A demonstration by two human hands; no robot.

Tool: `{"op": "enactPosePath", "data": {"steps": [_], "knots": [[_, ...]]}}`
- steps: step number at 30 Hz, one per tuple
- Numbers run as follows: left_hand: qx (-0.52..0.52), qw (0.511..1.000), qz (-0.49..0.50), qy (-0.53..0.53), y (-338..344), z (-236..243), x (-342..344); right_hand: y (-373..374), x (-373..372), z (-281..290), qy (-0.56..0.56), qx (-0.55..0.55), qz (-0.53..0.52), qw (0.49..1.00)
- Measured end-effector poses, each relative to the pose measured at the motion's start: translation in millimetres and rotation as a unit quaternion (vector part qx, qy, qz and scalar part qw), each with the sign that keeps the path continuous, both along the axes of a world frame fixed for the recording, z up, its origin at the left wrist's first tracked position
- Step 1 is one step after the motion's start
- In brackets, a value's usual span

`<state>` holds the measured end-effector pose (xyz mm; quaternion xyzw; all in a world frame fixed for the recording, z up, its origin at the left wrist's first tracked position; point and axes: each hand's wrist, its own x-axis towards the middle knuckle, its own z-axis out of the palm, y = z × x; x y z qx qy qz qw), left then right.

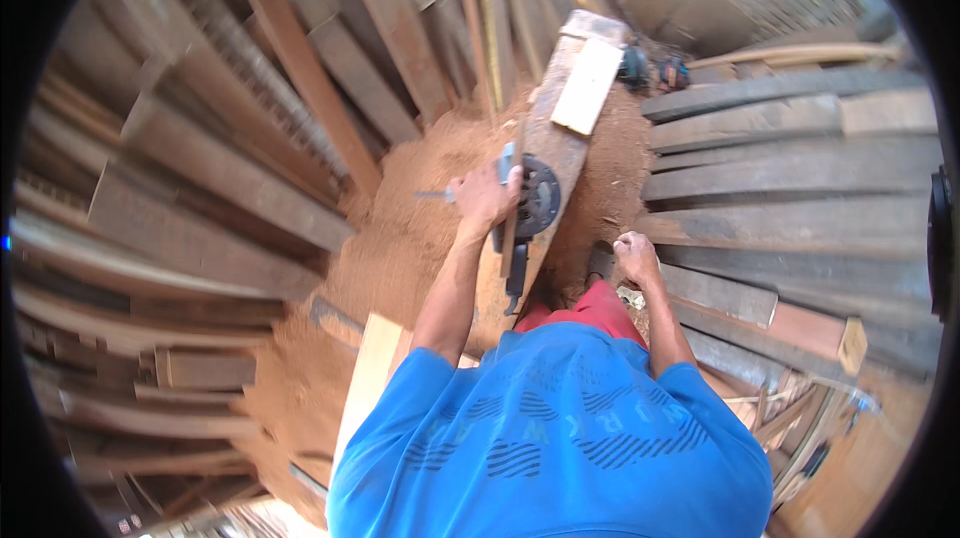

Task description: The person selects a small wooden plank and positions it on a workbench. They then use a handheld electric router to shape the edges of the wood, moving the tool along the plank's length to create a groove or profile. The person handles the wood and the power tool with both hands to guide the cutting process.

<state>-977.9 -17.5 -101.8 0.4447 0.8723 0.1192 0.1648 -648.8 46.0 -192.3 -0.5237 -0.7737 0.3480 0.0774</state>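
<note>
My left hand (485,196) is closed around a thin wooden strip (512,213), which stands on edge along a black tool with a round, slotted plate (540,194). I cannot make out the tool's exact kind. Under it runs a long, narrow wooden bench (562,153). A small blue part (506,158) shows just beyond my left fingers, and a thin grey rod sticks out to the left of the hand. My right hand (637,260) hangs closed to the right of the bench, beside my leg, with nothing visible in it.
A pale board (588,88) lies on the bench's far end, next to a dark power tool (640,68). Brown sawdust (385,208) covers the floor. Stacked planks line the left side (200,228) and the right side (790,173). Another pale board (370,368) is by my left elbow.
</note>
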Motion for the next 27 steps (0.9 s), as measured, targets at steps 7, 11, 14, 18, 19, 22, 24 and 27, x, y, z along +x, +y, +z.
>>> {"op": "enactPosePath", "data": {"steps": [7,11,14,18,19,22,24,27], "knots": [[0.035,0.999,0.012,0.013,4.6,6.3,8.8,11.4,-47.0,-21.1,-0.016,-0.063,0.169,0.983],[0.024,0.999,0.031,-0.034,-6.4,6.8,1.0,12.4,-71.8,-7.0,-0.049,-0.092,0.212,0.972],[0.007,0.999,0.025,-0.041,-6.2,15.9,5.6,14.5,-74.9,-11.9,-0.055,-0.083,0.225,0.969],[-0.032,0.999,0.008,-0.023,-3.8,20.3,5.0,13.3,-79.3,-9.6,-0.071,-0.104,0.218,0.968],[-0.031,0.999,0.012,-0.014,-4.8,16.7,4.0,10.1,-82.1,-4.8,-0.079,-0.118,0.214,0.966],[-0.023,0.999,0.013,-0.027,-6.0,15.3,0.8,0.1,-73.1,-9.6,-0.054,-0.142,0.206,0.967],[-0.018,1.0,0.012,-0.022,-3.1,13.9,0.5,-11.5,-61.9,-17.1,-0.029,-0.124,0.186,0.974],[-0.005,1.0,0.011,-0.011,-4.2,13.6,2.9,-22.4,-49.4,-31.5,-0.026,-0.141,0.167,0.976]]}}
